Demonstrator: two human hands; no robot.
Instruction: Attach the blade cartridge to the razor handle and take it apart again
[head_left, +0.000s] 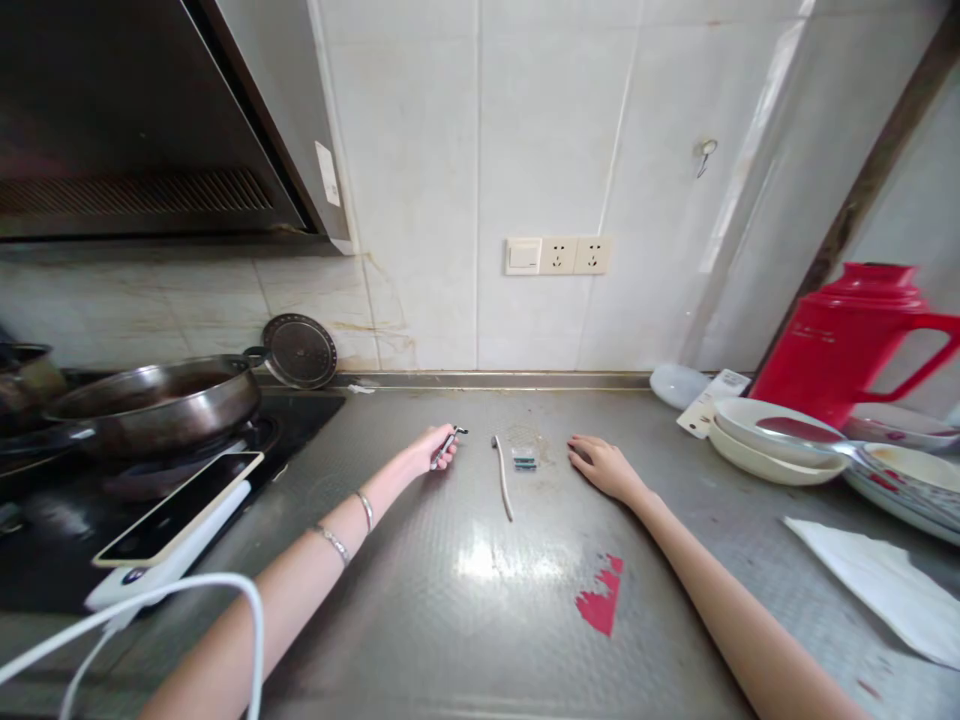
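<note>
My left hand [441, 448] is closed around the handle of a dark and silver razor [444, 450], its small head pointing right, a little above the metal counter. My right hand [600, 465] lies palm down on the counter with its fingers stretched forward, holding nothing. Between the hands lies a slim, slightly curved white stick [504, 482] with a dark upper end, whose kind I cannot make out. Just right of it sits a small clear plastic case [526, 456] with teal strips inside, near my right fingertips.
At left, a steel pan [161, 400] stands on the black stove [45, 560], with a phone [180, 510] on a white device. A red torn patch [602, 598] marks the counter. At right are a red thermos [840, 345], stacked bowls [772, 455] and white paper [877, 585].
</note>
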